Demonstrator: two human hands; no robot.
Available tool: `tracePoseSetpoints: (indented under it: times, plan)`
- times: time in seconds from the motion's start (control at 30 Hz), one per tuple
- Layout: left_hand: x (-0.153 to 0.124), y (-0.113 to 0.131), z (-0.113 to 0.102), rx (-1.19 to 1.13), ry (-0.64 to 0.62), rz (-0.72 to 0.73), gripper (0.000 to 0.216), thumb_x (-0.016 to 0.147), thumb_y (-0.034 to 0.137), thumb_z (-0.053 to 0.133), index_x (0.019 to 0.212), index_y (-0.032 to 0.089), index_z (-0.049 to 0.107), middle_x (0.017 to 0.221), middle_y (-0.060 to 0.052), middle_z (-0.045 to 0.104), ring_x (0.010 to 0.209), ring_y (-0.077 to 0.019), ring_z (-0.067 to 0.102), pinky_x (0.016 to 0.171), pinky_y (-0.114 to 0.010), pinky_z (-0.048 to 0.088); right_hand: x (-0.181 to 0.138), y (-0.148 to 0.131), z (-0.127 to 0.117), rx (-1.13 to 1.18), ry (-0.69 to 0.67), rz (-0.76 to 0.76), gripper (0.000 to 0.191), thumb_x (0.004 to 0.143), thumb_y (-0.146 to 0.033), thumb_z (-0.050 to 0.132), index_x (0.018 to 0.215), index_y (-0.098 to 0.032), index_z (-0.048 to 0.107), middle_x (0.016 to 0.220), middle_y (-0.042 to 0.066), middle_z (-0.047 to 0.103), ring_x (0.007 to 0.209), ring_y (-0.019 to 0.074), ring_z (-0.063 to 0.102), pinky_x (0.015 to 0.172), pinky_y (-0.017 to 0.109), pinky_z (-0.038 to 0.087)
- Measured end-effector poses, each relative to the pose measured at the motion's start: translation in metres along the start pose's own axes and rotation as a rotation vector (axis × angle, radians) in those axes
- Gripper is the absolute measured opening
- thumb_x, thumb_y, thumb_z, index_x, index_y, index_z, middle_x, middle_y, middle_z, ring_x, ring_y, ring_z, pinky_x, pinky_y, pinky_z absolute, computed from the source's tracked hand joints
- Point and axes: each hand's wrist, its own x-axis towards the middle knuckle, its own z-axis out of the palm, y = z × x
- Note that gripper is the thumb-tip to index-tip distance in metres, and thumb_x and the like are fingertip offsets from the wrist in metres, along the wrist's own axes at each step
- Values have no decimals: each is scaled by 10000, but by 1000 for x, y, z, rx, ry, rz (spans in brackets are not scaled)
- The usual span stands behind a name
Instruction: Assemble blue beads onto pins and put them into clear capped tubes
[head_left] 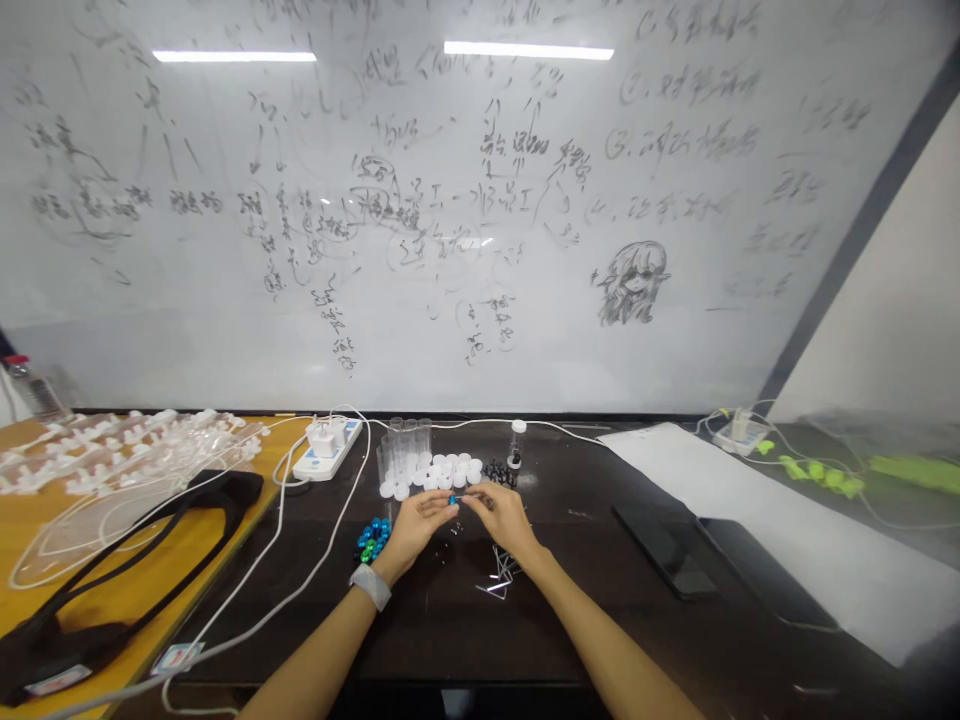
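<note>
My left hand (417,528) and my right hand (504,515) meet over the dark table (465,630), fingertips pinched together. Between them sits a small blue part (453,498), held by the left fingers; the right fingers pinch something too small to make out. A pile of blue and green beads (373,540) lies left of my left hand. White caps (442,473) and clear tubes (403,445) stand just beyond the hands. Small black pieces (496,471) and one capped vial (516,445) are beside them. Thin metal pins (501,572) lie under my right wrist.
A white power strip (328,447) with cables runs left of the tubes. Clear plastic parts (112,450) and a black strap (150,550) cover the orange table at left. Two dark phones (667,550) and a white sheet (750,510) lie right. A whiteboard fills the back.
</note>
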Motion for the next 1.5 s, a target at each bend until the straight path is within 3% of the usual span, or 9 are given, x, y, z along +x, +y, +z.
tracePoseSetpoints:
  times: [0.1, 0.23, 0.43, 0.73, 1.07, 1.27, 1.5]
  plan:
    - [0, 1, 0, -8, -6, -4, 426, 630, 328, 877, 982, 133, 738, 860, -90, 773, 820, -219, 727, 819, -322, 553, -1, 6, 0, 17, -20, -58, 151, 947, -244, 578, 911, -218, 722, 808, 45, 715, 727, 191, 668, 700, 300, 536]
    - [-1, 3, 1, -27, -3, -9, 402, 641, 327, 871, 968, 135, 736, 825, -79, 772, 797, -209, 725, 804, -308, 547, -2, 12, -4, -30, -92, -213, 311, 942, -91, 477, 1126, -222, 691, 913, 71, 711, 779, 176, 678, 693, 287, 574]
    - [-1, 7, 2, -62, 16, -20, 394, 626, 325, 880, 941, 135, 737, 782, -72, 765, 763, -199, 721, 789, -302, 543, -4, 9, -8, -203, -45, -344, 301, 958, -117, 497, 1178, -227, 672, 1065, 114, 691, 975, 218, 673, 823, 345, 584]
    - [0, 4, 1, -44, 0, -4, 404, 621, 313, 881, 957, 137, 742, 826, -76, 757, 803, -213, 715, 812, -326, 548, -4, 7, -5, -28, -41, -227, 198, 982, -212, 522, 1102, -207, 679, 966, 80, 719, 888, 201, 683, 822, 335, 561]
    - [0, -1, -1, 22, -3, 10, 424, 624, 322, 876, 985, 135, 755, 878, -89, 758, 844, -229, 708, 826, -336, 551, -1, -8, -5, -28, -60, 1, 183, 970, -281, 526, 879, -210, 667, 755, 34, 676, 674, 183, 612, 632, 288, 473]
    - [-2, 0, 0, 5, -21, 12, 423, 640, 328, 868, 997, 137, 744, 883, -89, 763, 836, -220, 710, 842, -344, 550, -1, -12, -3, -59, -91, -56, 136, 991, -229, 473, 968, -207, 606, 899, 60, 655, 858, 216, 594, 788, 334, 471]
    - [-1, 0, 1, 8, -17, 11, 422, 625, 325, 877, 973, 130, 738, 863, -83, 758, 818, -211, 707, 822, -331, 552, 0, -15, -1, -221, -120, -184, 212, 1015, -195, 386, 947, -192, 588, 868, 79, 608, 824, 224, 549, 773, 358, 453]
